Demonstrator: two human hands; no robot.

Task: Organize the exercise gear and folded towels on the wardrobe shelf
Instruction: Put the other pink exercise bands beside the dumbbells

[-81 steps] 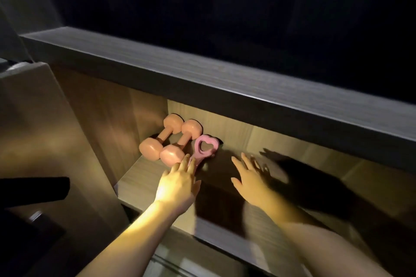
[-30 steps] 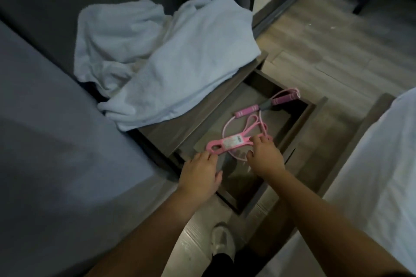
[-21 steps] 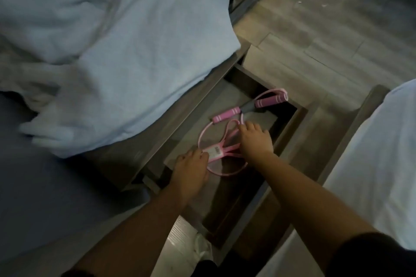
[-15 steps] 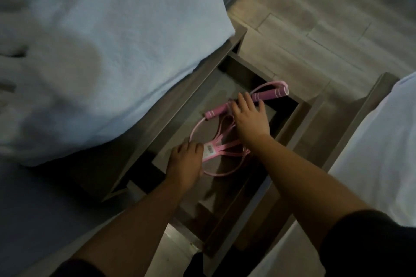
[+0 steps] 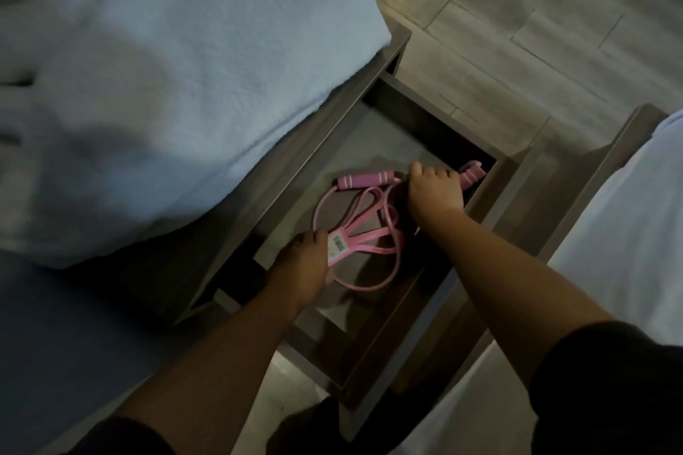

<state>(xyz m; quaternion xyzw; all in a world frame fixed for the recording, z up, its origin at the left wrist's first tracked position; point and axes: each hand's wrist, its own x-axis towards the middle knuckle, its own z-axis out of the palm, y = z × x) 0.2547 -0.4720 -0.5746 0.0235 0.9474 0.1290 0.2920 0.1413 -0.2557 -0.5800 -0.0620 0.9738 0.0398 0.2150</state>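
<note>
Head view, dim light. Drawer of nightstand is pulled out and open; person leans over it, both arms reaching in.

L hand: in near-left part of drawer, fingers curled on the labelled end of pink band; white barcode label sits just at the fingertips. Band's flat strands fan out from the label toward drawer centre.

R hand: knuckles up, fingers curled down over the mid part of skipping rope, between its two pink foam handles. One handle sticks out to the L of the hand, the other to the R, close to the far-right drawer corner. Fingertips hidden under the hand, so grip depth unclear. Rope cord lies in loose loops on drawer floor, overlapping the band.

Pale blue towel, crumpled, not folded, covers nightstand top and overhangs toward the drawer. Wood-look floor beyond. White bedding at R edge. Dark sleeve on R upper arm.
</note>
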